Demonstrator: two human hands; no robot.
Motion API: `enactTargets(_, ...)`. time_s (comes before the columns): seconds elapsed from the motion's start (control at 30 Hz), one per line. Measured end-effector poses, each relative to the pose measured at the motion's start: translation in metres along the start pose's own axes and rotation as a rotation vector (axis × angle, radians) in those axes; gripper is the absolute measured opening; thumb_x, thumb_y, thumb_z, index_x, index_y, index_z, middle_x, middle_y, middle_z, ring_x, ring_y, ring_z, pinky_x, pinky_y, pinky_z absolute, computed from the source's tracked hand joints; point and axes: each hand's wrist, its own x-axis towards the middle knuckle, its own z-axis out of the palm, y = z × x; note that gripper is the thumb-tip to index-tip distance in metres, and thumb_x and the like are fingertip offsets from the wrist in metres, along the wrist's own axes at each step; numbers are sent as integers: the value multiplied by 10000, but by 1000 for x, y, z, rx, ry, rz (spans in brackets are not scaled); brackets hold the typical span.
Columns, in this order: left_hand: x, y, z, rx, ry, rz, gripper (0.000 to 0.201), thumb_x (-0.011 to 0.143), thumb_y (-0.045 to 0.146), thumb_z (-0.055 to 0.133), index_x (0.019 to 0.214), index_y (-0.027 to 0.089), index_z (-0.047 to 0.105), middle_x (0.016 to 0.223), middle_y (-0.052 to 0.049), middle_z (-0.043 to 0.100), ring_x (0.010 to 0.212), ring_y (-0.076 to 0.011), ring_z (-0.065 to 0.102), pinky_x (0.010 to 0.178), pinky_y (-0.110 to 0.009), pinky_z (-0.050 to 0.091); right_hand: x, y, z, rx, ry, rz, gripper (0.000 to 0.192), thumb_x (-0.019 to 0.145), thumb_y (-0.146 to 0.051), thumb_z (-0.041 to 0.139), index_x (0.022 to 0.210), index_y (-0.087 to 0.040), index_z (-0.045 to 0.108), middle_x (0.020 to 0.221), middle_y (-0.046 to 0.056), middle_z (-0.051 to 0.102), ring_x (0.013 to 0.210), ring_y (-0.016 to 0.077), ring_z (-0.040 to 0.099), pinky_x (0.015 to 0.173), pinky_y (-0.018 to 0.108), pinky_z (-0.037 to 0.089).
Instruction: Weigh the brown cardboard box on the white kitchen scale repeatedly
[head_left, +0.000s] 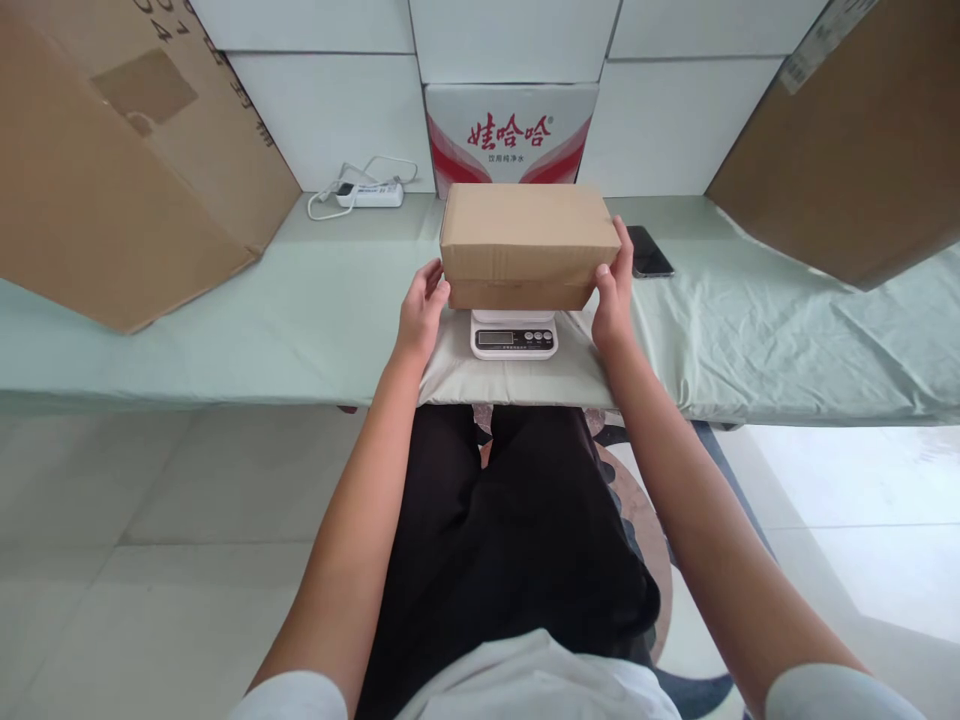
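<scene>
A plain brown cardboard box (525, 235) rests on a small white digital scale (514, 335) at the middle of the table. My left hand (421, 312) lies against the box's lower left end, fingers spread. My right hand (615, 290) presses flat on the box's right end, thumb on the front face. Together both hands clasp the box from its two sides. The scale's display and buttons show below the box; its platform is hidden under the box.
A pale green cloth (225, 320) covers the table. Large cardboard boxes lean at far left (112, 170) and far right (862, 140). A white power strip (369, 193), a dark phone (649, 252) and a red-and-white printed carton (511, 135) sit behind.
</scene>
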Motion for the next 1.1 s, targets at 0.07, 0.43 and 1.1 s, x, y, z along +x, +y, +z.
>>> enactTargets(0.07,-2,5,2,5,-16,8,843,872,890,793,1461,291,726,1678,-125,714,1658,-394,605,1413,-563,473,0,3,-1,16,6,-15,1116,880,-1075,390,1786,-424,401,1902,18,437,1793,409,352,1479,686,324)
enactTargets(0.43,-11,6,3,55,83,-46,696,949,766,793,1455,289,741,1625,-149,750,1605,-392,653,1395,-583,476,-6,-7,-1,80,39,50,1059,911,-1006,471,1736,-341,471,1883,90,463,1799,433,330,1502,702,253)
enactTargets(1.1,-14,11,1,101,50,-54,617,1004,683,767,1490,303,746,1652,-130,741,1614,-382,648,1368,-576,506,-6,-13,-4,56,29,49,995,931,-986,487,1720,-379,510,1885,76,488,1774,440,389,1474,709,337)
